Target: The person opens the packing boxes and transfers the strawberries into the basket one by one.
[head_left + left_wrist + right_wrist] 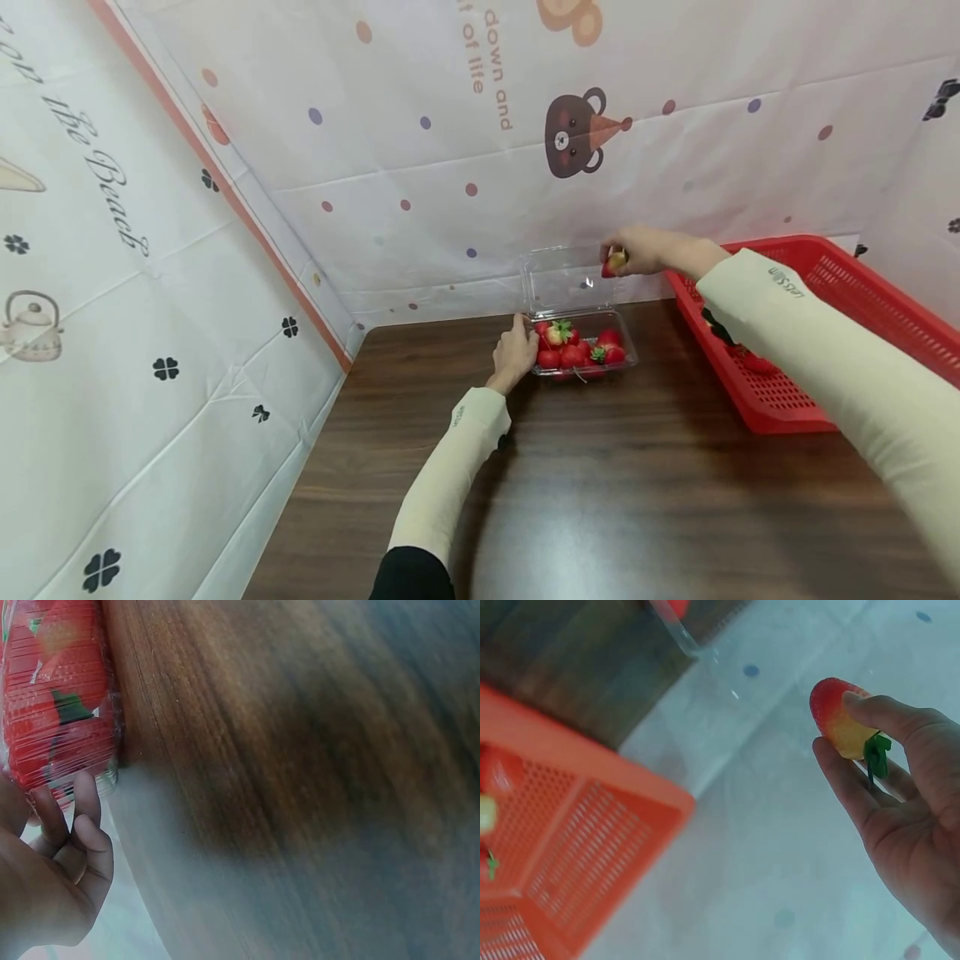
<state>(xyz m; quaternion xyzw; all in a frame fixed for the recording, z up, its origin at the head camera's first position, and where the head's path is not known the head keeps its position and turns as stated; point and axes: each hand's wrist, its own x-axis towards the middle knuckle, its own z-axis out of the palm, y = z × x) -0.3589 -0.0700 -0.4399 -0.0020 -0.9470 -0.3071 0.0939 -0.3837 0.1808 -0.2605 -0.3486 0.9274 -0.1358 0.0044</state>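
Note:
A clear plastic clamshell box (630, 354) stands on the table against the back wall, its lid (566, 279) raised. Several red strawberries (572, 356) with green leaves lie in it. My left hand (514, 354) holds the box's left end, fingers bent against the plastic in the left wrist view; part of its grip is hidden. My right hand (645, 250) is raised in front of the lid. Between thumb and fingers it pinches a red and yellow strawberry (836, 712), green leaves toward the palm, in the right wrist view.
To the right of the box stands a red perforated plastic basket (780, 417), with several strawberries (753, 362) inside, partly hidden by my right sleeve. The brown wooden table (570, 483) meets printed cloth walls (420, 208) at the back and left.

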